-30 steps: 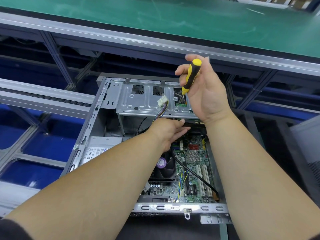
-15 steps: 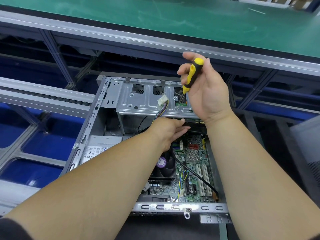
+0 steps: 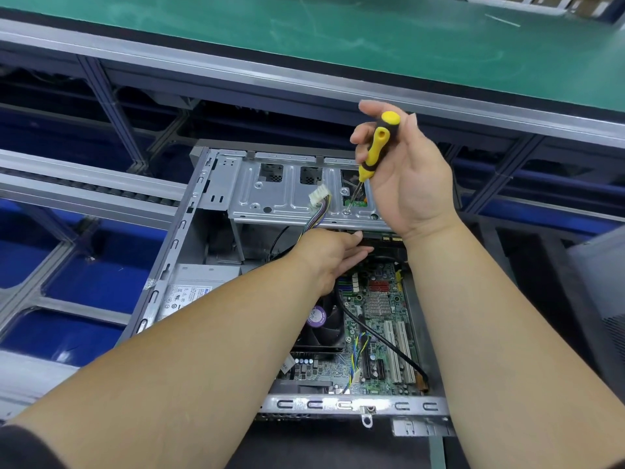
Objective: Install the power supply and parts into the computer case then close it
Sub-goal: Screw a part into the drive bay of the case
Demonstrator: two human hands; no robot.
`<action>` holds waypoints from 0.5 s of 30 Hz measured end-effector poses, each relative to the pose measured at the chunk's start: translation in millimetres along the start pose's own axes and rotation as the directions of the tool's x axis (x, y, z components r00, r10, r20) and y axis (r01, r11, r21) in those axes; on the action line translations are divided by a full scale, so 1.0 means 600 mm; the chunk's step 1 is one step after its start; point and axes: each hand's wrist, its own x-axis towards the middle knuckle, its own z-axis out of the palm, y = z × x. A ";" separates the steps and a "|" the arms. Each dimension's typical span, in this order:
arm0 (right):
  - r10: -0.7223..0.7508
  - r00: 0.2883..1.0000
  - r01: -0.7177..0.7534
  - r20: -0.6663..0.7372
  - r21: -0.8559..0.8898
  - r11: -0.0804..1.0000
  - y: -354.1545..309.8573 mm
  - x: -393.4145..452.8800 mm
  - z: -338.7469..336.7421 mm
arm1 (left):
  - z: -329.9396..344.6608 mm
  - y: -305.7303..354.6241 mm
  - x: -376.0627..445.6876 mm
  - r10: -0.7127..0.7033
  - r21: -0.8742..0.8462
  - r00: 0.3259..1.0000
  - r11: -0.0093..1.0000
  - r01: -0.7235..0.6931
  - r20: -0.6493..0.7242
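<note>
Here, the right hand (image 3: 411, 184) grips a yellow screwdriver (image 3: 375, 147) on a drive-cage screw (image 3: 347, 212); the left hand (image 3: 333, 255), fingers straight, reaches inside the computer case (image 3: 162, 282).

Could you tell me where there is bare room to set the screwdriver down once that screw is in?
The green mat beyond the case is bare. The drive cage top left of the white connector is free; the motherboard is crowded.

screwdriver (image 3: 378, 143) yellow-black | motherboard (image 3: 382, 319) green | bench mat (image 3: 304, 38) green
</note>
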 end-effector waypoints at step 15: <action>0.021 0.999 -0.020 -0.028 0.061 0.998 -0.002 0.002 -0.002 | -0.001 -0.003 0.007 -0.012 0.002 1.000 1.000 0.012 0.004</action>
